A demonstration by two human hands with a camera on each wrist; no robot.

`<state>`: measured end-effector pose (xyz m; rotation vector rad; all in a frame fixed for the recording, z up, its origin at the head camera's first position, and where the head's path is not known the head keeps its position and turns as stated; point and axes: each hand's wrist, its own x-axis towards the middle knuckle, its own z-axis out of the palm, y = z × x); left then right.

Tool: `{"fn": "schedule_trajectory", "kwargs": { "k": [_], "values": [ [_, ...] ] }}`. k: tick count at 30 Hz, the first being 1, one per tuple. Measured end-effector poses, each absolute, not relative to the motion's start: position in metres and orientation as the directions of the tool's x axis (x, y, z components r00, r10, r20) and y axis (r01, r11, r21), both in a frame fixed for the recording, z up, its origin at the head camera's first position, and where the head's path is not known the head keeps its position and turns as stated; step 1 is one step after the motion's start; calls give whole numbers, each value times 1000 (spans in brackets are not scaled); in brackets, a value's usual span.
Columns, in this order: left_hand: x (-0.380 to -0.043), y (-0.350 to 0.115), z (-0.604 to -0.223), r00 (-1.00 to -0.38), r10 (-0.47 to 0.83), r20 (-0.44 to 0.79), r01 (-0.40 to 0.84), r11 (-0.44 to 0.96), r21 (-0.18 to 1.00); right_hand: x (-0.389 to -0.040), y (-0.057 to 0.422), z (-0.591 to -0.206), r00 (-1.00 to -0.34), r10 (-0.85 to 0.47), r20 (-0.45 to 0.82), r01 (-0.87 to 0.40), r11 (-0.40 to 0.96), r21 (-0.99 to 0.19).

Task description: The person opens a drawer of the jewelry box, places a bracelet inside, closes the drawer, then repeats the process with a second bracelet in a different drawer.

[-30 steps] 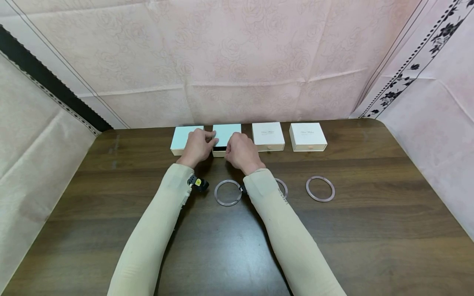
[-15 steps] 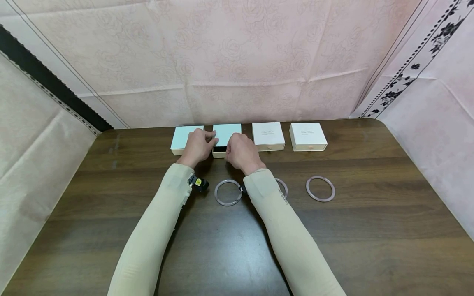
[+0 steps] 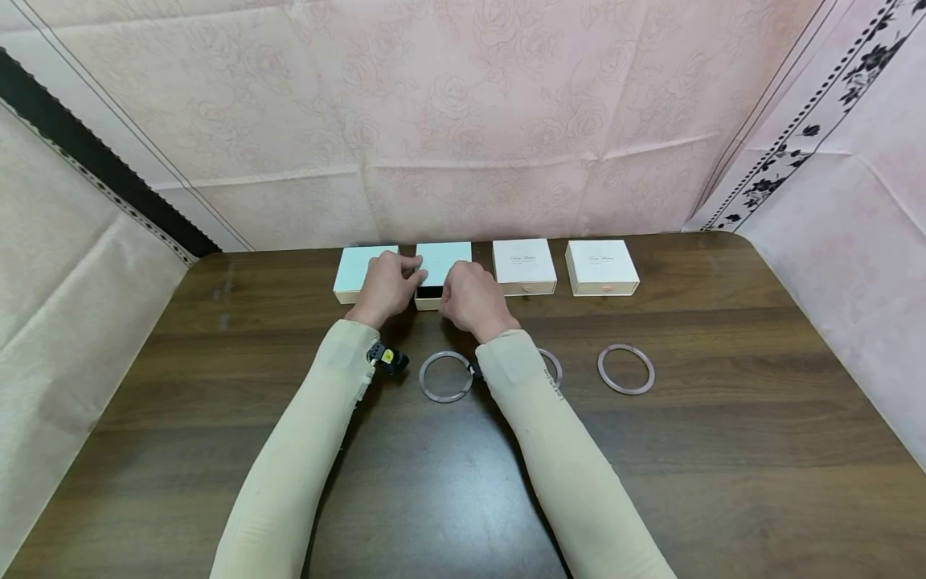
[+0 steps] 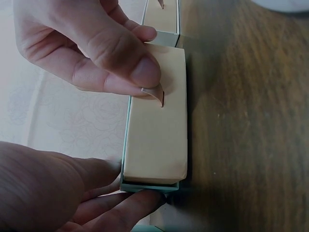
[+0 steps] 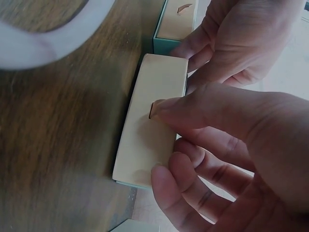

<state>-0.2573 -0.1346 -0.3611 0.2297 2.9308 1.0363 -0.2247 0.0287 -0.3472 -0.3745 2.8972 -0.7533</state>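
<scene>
Basically, a person's two hands work at four small boxes in a row, upper centre of the head view, on a brown wood-grain desk [image 3: 760,434]. The 2nd box [image 3: 443,259] from the L, turquoise on top, sits just above frame centre. The L hand [image 3: 383,288] grips its L end, thumb & fingers bent against it; the R hand [image 3: 473,299] pinches a small tan pull tab [image 5: 153,109] on its cream drawer front [image 4: 154,142]. A black strip shows btwn top & front; the drawer stands slightly out. Far L: another turquoise-topped box [image 3: 352,272], partly behind the L hand. To the R: two white boxes, one inner [image 3: 524,261], one outer [image 3: 600,261], both w/ tiny lettering. Approx. mid-frame, below the row: 3 pale rings, one near centre [image 3: 423,378], one partly hidden by the R sleeve [image 3: 571,458], one farther R [image 3: 627,392]. Pinkish patterned cloth [image 3: 470,104] fills the upper frame.
</scene>
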Motion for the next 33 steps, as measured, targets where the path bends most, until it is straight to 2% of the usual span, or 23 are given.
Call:
{"fn": "schedule_trajectory", "kwargs": {
  "k": [33],
  "values": [
    [-256, -135, -362, -989, 147, 22, 129, 771, 623, -223, 30, -344, -958, -274, -82, -204, 855, -478]
  ]
}}
